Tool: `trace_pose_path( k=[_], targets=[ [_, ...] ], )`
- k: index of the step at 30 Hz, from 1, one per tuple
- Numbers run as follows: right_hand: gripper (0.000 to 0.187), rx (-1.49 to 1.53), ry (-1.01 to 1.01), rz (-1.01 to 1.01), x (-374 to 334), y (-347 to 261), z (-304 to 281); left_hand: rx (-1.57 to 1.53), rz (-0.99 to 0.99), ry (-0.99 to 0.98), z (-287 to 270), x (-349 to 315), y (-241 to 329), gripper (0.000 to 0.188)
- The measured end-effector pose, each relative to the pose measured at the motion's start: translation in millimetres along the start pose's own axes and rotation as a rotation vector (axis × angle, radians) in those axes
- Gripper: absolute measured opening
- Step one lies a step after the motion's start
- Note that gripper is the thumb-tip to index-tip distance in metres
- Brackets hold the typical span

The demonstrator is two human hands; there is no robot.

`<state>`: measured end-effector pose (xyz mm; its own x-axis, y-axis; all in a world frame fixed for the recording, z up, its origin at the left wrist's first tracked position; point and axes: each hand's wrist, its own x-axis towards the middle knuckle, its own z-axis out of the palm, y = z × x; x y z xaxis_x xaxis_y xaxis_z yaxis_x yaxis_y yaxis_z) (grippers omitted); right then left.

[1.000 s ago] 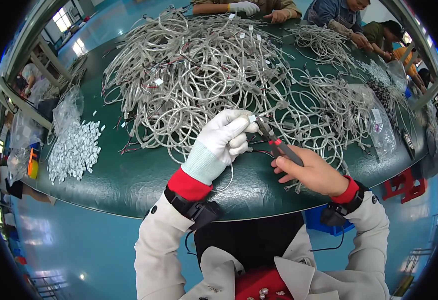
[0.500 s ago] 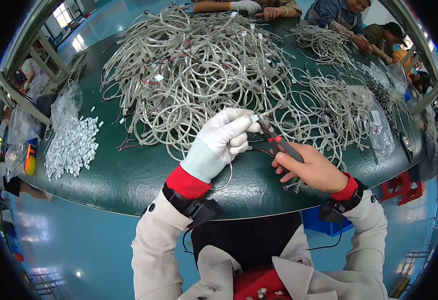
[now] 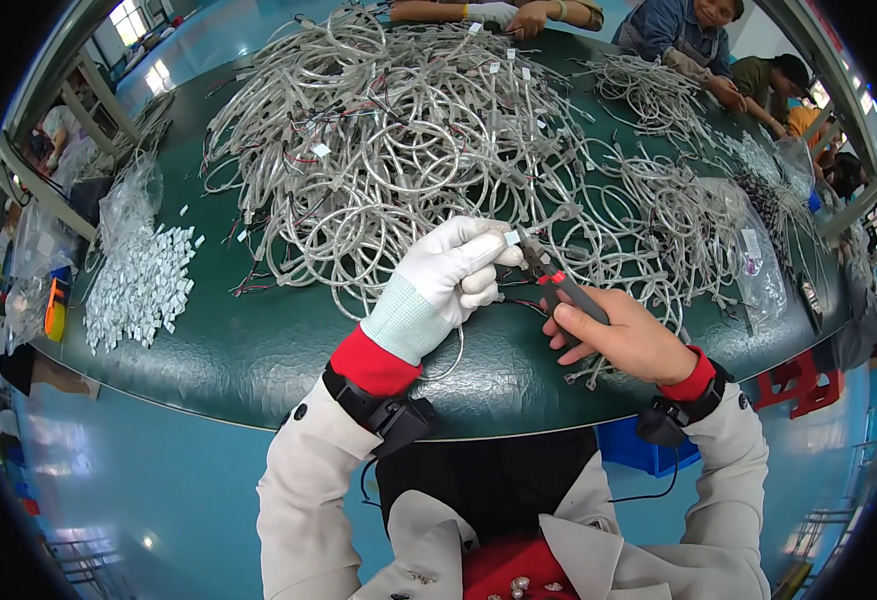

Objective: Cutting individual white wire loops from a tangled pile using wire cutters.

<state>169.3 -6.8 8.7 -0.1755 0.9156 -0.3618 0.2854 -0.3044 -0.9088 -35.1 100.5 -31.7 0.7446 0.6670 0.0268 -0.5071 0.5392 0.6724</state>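
Two hands up front, head view, both over near-ctr of the dark green tabletop.

L hand: white glove, fingers curled, small white tag pinched at the fingertips. Thin cable comes out under the glove and curves down toward the near edge; can't tell how much of it is in the grip.

R hand: ungloved, wrapped round pliers, gray handles w/ red bits. Plier nose points up-left, right next to the tag; can't tell if the jaws are biting on anything, too small.

Both wrists: black strap units, L and R, over red cuffs and lt-gray sleeves.

Rest of tabletop: big tangled cable pile just beyond L hand, clear/silver jackets, red + black wire ends, a few white tags on it. Smaller cable pile to the right, another bunch far right. Heap of small white pcs on the left, clear bag just behind it, yellow-and-black tool near the L edge. Clear bag w/ white label on the right.

Below tabletop: blue bin near R wrist, red stool further right.

Far side: co-worker's hands by the big pile, person in blue by the far-right bunch.
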Motion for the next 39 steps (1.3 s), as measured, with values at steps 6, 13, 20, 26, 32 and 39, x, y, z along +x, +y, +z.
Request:
trace_pose_path(
  k=[6,13,20,26,32,39],
  targets=[
    [0.04,-0.072,-0.039,0.043,3,-2,-2,0.013,0.013,-0.004,-1,1,0,0.02],
    [0.04,-0.067,-0.036,0.042,2,-4,0,-0.011,0.006,0.011,-2,0,1,0.019],
    [0.039,-0.077,-0.035,0.033,2,-4,4,-0.011,0.01,0.034,-4,-3,-2,0.017],
    [0.038,-0.129,-0.007,0.043,1,-2,3,-0.012,0.025,0.035,0,0,-3,0.019],
    [0.033,-0.163,0.05,0.022,8,-2,6,-0.011,0.047,0.083,0,5,-3,0.019],
    [0.032,-0.273,0.303,-0.159,21,33,17,-0.506,0.061,-0.309,-37,7,-24,0.037]
  ],
)
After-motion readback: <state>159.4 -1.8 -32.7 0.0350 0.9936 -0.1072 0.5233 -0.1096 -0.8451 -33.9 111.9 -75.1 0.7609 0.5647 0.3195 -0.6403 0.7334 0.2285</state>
